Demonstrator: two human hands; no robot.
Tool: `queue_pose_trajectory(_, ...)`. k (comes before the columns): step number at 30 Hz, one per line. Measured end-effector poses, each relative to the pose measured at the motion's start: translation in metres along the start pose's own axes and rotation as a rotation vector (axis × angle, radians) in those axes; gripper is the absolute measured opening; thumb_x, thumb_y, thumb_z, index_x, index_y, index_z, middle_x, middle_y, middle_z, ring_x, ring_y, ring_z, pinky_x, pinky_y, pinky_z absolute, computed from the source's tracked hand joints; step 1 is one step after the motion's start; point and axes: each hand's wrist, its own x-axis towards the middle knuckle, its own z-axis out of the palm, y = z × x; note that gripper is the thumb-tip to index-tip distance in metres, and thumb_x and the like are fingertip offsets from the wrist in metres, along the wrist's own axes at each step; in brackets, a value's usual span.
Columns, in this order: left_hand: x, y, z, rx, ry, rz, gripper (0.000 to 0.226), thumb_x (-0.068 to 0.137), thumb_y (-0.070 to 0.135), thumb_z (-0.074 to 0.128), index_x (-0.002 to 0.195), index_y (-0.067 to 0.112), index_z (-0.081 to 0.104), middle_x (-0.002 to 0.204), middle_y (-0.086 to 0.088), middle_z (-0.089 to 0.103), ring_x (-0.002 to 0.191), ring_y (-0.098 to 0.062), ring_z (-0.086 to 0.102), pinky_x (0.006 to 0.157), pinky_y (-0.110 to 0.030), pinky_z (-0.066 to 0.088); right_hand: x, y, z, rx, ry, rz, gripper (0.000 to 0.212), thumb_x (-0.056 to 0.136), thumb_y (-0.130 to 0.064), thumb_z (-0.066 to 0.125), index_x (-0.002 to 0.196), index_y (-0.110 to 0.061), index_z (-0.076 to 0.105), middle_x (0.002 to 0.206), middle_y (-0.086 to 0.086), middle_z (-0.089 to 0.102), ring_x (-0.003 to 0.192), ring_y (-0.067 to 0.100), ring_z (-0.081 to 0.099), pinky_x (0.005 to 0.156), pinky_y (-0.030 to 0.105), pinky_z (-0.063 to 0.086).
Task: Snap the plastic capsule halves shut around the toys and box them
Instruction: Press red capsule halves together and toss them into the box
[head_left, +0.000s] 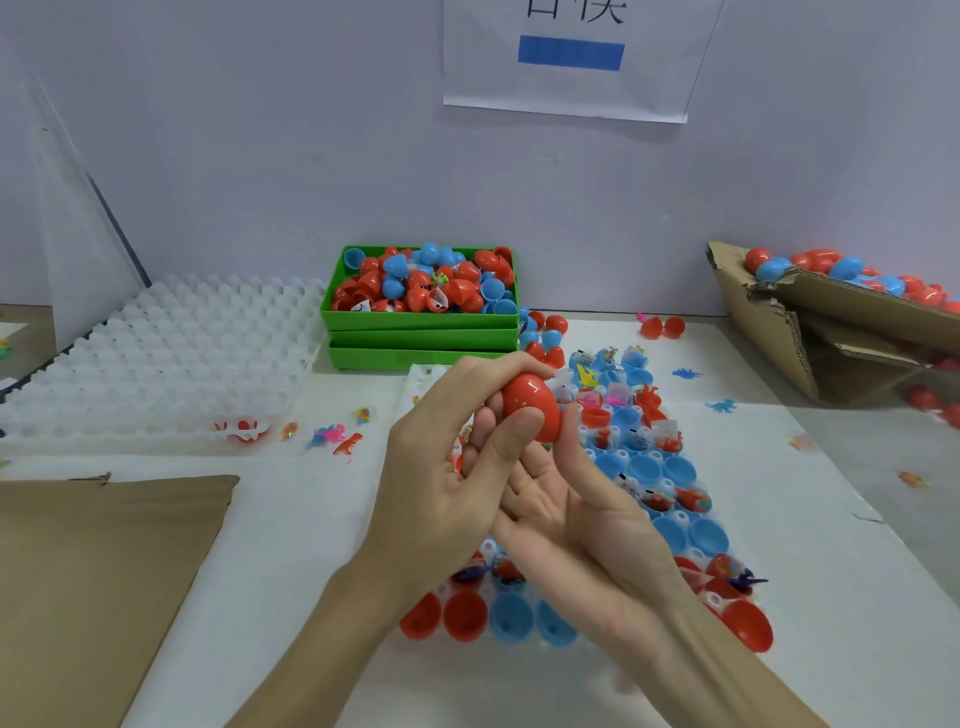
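A red capsule (531, 400) is held above the middle of the table. My left hand (447, 467) grips it, thumb on its front and fingers curled over its top. My right hand (571, 509) lies palm up under it, fingers reaching up behind the capsule and thumb at its right side. Below my hands a white holder tray (418, 387) carries several open red and blue capsule halves (644, 467), some with small toys in them. A torn cardboard box (831, 322) at the right holds several closed capsules.
Stacked green bins (421, 332) at the back hold loose red and blue halves. Empty white trays (171, 358) sit at the left. A brown cardboard sheet (98, 561) lies at the near left. Small plastic dinosaurs (337, 436) are scattered on the white table cover.
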Motion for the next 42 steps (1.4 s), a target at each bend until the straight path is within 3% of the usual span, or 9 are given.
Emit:
queue_pose_trajectory(6, 0.0, -0.002, 0.0, 0.006, 0.004, 0.017, 0.029, 0.104, 0.026, 0.057, 0.124, 0.008, 0.069, 0.118, 0.0, 0.071, 0.117, -0.022, 0.066, 0.098, -0.029, 0.052, 0.002, -0.002, 0.0, -0.008, -0.007, -0.005, 0.052, 0.073, -0.016, 0.093, 0.116, 0.007, 0.073, 0.119, 0.016, 0.073, 0.116, 0.026, 0.071, 0.109, 0.041, 0.051)
queue_pose_trajectory(11, -0.001, -0.004, 0.001, 0.007, 0.025, 0.007, 0.031, 0.104, 0.026, 0.058, 0.123, 0.006, 0.07, 0.119, -0.002, 0.072, 0.118, -0.021, 0.067, 0.099, -0.027, 0.051, 0.001, -0.001, 0.001, -0.031, -0.014, -0.02, 0.045, 0.08, -0.016, 0.088, 0.115, 0.008, 0.073, 0.119, 0.018, 0.073, 0.118, 0.029, 0.07, 0.11, 0.044, 0.05)
queue_pose_trajectory(17, -0.004, -0.006, 0.006, 0.027, 0.063, -0.008, 0.033, 0.101, 0.025, 0.059, 0.122, 0.004, 0.072, 0.116, -0.001, 0.073, 0.114, -0.017, 0.068, 0.098, -0.024, 0.05, 0.002, -0.003, -0.001, 0.016, -0.012, -0.045, 0.061, 0.065, -0.008, 0.096, 0.117, 0.012, 0.07, 0.121, 0.022, 0.07, 0.112, 0.032, 0.072, 0.105, 0.048, 0.053)
queue_pose_trajectory(26, -0.003, -0.007, 0.005, 0.052, 0.049, 0.036, 0.029, 0.101, 0.023, 0.06, 0.123, 0.007, 0.072, 0.116, 0.001, 0.072, 0.114, -0.016, 0.067, 0.098, -0.02, 0.048, 0.001, -0.006, 0.002, -0.019, -0.029, -0.04, 0.044, 0.072, -0.009, 0.091, 0.108, 0.011, 0.074, 0.112, 0.02, 0.073, 0.108, 0.031, 0.073, 0.096, 0.044, 0.059)
queue_pose_trajectory(29, -0.002, -0.01, 0.004, 0.062, 0.031, 0.027, 0.029, 0.101, 0.023, 0.061, 0.123, 0.007, 0.072, 0.116, 0.0, 0.071, 0.115, -0.015, 0.066, 0.098, -0.021, 0.048, 0.001, -0.005, 0.001, -0.03, 0.025, -0.045, 0.029, 0.086, -0.015, 0.077, 0.105, 0.007, 0.077, 0.11, 0.019, 0.074, 0.106, 0.029, 0.074, 0.094, 0.042, 0.06)
queue_pose_trajectory(33, 0.0, -0.013, 0.0, 0.098, 0.003, 0.007, 0.028, 0.101, 0.022, 0.061, 0.122, 0.006, 0.07, 0.114, -0.001, 0.07, 0.113, -0.021, 0.066, 0.097, -0.029, 0.051, 0.001, -0.01, -0.001, -0.097, 0.055, -0.033, 0.032, 0.098, -0.02, 0.062, 0.114, 0.005, 0.075, 0.119, 0.018, 0.072, 0.115, 0.028, 0.071, 0.098, 0.04, 0.057)
queue_pose_trajectory(36, 0.001, -0.012, -0.004, 0.056, -0.006, -0.021, 0.024, 0.102, 0.02, 0.061, 0.121, 0.008, 0.07, 0.114, 0.0, 0.07, 0.113, -0.021, 0.066, 0.096, -0.03, 0.052, 0.001, -0.017, -0.001, -0.257, 0.052, -0.06, 0.041, 0.101, -0.029, 0.064, 0.126, 0.003, 0.07, 0.133, 0.02, 0.067, 0.13, 0.029, 0.063, 0.104, 0.037, 0.053)
queue_pose_trajectory(42, 0.0, -0.008, -0.003, 0.067, -0.035, 0.028, 0.026, 0.104, 0.017, 0.056, 0.123, 0.004, 0.068, 0.115, -0.002, 0.07, 0.113, -0.022, 0.066, 0.096, -0.029, 0.051, 0.004, -0.015, -0.004, -0.33, -0.045, -0.053, 0.04, 0.088, -0.03, 0.077, 0.12, -0.006, 0.076, 0.13, 0.013, 0.071, 0.125, 0.023, 0.066, 0.099, 0.033, 0.055)
